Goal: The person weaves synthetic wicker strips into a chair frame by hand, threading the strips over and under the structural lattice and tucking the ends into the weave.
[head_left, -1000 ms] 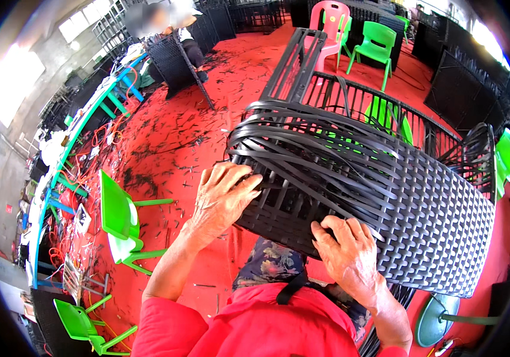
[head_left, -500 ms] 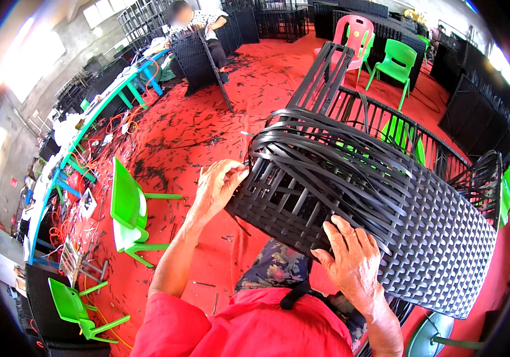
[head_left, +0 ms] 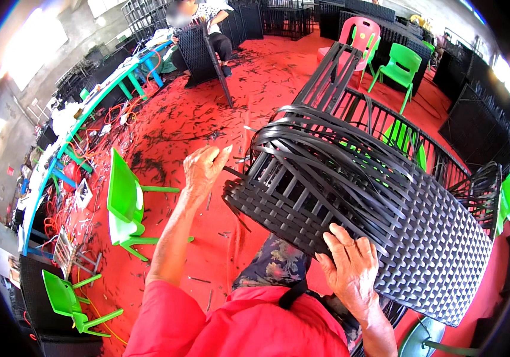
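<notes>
At the far left a long counter with a green frame runs away from the viewer, strewn with cords and small items too small to tell apart. Near it, green plastic chairs stand on the red floor, which is littered with black strip cuttings. The left hand is raised at the near-left corner of the woven panel, fingers pinched on a black strip that sticks out from its edge. The panel lies tilted over the person's lap, in the middle of the scene: a black frame with tight basket weave covering its right part, and loose flat strips fanning in a bundle across its far-left part, where bare bars show through. The right hand lies flat and spread on the near edge, gripping nothing. Beyond, bare black frames lean, with pink and green chairs further right.
</notes>
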### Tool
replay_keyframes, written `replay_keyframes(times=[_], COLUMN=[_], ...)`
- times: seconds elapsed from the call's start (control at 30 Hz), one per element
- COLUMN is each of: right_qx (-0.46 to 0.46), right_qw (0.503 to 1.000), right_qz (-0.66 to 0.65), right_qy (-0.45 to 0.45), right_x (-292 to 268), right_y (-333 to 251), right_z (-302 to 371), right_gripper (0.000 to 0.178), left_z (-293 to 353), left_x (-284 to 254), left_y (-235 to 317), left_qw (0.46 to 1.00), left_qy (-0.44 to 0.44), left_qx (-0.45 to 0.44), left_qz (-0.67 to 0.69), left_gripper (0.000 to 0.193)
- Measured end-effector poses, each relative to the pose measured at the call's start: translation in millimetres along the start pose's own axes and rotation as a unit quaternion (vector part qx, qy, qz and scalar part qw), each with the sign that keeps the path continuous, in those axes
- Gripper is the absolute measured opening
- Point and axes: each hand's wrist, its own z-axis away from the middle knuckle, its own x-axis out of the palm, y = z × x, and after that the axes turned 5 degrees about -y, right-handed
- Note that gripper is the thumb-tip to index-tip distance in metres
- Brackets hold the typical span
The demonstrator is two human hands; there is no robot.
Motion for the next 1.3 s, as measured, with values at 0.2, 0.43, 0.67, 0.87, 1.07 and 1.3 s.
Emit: replay_keyframes(times=[0.2, 0.43, 0.67, 0.87, 1.07, 1.3], right_qx=[0.039, 0.021, 0.014, 0.213, 0.171, 0.172], right_qw=[0.999, 0.999, 0.996, 0.977, 0.981, 0.977], right_qz=[0.026, -0.038, -0.076, 0.027, 0.086, 0.107], right_qy=[0.005, -0.022, 0.041, -0.015, 0.015, 0.063], right_x=[2, 3, -7, -36, -13, 1], right_y=[-5, -22, -11, 5, 11, 12], right_z=[14, 30, 79, 73, 94, 95], right_gripper=[0.044, 0.041, 0.033, 0.056, 0.049, 0.048], left_z=[-2, 39, 51, 62, 58, 27], left_x=[-7, -21, 3, -5, 0, 10], left_y=[32, 157, 164, 193, 197, 237], left_qw=[0.996, 0.93, 0.933, 0.925, 0.915, 0.914], left_qy=[0.023, -0.176, -0.157, -0.17, -0.165, -0.184], left_qx=[0.061, 0.281, 0.304, 0.321, 0.297, 0.353], left_qz=[-0.068, 0.161, 0.112, 0.113, 0.216, 0.08], left_gripper=[0.012, 0.038, 0.043, 0.051, 0.033, 0.037])
